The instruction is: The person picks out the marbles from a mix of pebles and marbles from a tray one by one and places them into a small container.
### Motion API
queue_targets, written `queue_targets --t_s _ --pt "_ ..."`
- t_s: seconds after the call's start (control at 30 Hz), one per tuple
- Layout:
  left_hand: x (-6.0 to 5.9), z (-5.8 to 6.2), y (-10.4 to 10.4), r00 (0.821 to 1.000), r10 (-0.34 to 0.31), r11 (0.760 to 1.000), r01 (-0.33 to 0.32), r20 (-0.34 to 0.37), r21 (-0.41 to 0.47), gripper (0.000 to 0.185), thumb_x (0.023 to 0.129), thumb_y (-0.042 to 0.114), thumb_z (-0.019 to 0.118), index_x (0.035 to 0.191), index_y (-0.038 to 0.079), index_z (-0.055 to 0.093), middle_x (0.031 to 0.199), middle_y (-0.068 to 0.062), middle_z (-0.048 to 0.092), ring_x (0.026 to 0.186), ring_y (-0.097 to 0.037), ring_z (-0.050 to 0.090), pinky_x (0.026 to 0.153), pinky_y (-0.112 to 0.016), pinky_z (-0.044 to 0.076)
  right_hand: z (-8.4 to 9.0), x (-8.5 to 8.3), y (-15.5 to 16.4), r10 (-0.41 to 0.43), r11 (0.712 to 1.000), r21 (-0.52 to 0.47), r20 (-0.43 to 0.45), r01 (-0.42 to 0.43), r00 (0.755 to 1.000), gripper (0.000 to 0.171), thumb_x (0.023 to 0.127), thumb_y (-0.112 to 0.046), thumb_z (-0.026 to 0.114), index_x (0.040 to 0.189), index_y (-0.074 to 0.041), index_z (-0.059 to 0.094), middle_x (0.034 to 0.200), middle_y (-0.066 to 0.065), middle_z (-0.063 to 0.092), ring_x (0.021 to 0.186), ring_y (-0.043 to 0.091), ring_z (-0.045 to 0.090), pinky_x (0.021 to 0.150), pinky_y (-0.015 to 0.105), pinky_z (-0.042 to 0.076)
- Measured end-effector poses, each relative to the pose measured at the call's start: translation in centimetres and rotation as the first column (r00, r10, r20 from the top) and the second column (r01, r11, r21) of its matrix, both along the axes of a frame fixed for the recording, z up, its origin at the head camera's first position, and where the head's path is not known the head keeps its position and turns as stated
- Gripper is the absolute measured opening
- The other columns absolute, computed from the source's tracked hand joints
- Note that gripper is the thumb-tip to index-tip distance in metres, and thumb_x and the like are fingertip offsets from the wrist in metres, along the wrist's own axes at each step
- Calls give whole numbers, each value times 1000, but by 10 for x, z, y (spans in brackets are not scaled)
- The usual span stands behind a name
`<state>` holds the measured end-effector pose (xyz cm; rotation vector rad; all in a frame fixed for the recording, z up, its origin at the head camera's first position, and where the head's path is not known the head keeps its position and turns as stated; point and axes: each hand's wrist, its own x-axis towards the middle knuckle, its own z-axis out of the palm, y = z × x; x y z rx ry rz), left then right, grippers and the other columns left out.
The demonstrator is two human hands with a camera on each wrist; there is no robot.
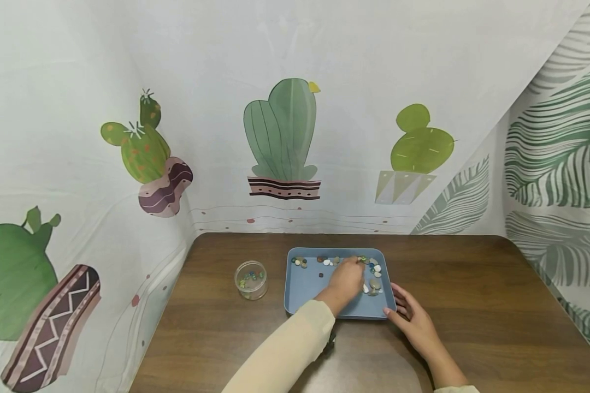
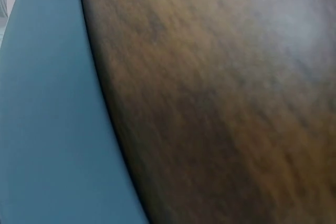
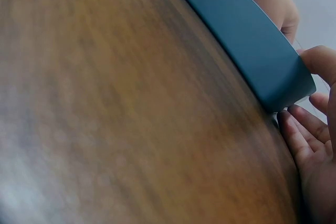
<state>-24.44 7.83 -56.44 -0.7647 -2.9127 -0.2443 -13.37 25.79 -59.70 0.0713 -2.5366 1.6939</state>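
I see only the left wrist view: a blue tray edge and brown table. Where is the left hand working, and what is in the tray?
Observer: In the head view the left hand reaches into the blue tray, fingers at the small pebbles near its far side.
Operator: Is the right hand busy too?
Observer: The right hand rests on the wooden table, its fingers touching the tray's near right corner; it holds nothing.
Operator: Is something else on the table?
Observer: Yes, a small clear jar with a few coloured pebbles inside stands left of the tray, apart from it.
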Motion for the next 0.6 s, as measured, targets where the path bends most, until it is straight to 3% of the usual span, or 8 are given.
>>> queue_targets --t_s 0.17,0.33,0.6 --pt "1 0 -4 999 -10 997 13 -37 77 13 97 18 63 96 15 75 97 2 65 86 -11 64 76 -22 55 0 0 0 1 1000 4 0 -1 1000 68 93 -19 74 152 -11 42 148 24 51 115 -15 48 91 3 44" --pt "4 2 -7 1000 -5 986 10 -29 166 12 96 17 64 95 15 76 96 2 64 85 -11 62 74 -22 53 0 0 0 0 1000 4 8 0 1000 68 93 -19 73 152 -11 42 148 23 51 115 -15 48 91 2 43" --pt "15 4 -12 999 23 952 -15 -22 307 12 97 18 65 101 15 76 103 1 68 96 -12 66 88 -24 55 1 0 0 7 1000 2 1 -7 1000 67 94 -19 73 152 -10 41 148 24 51 115 -14 49 91 2 43"
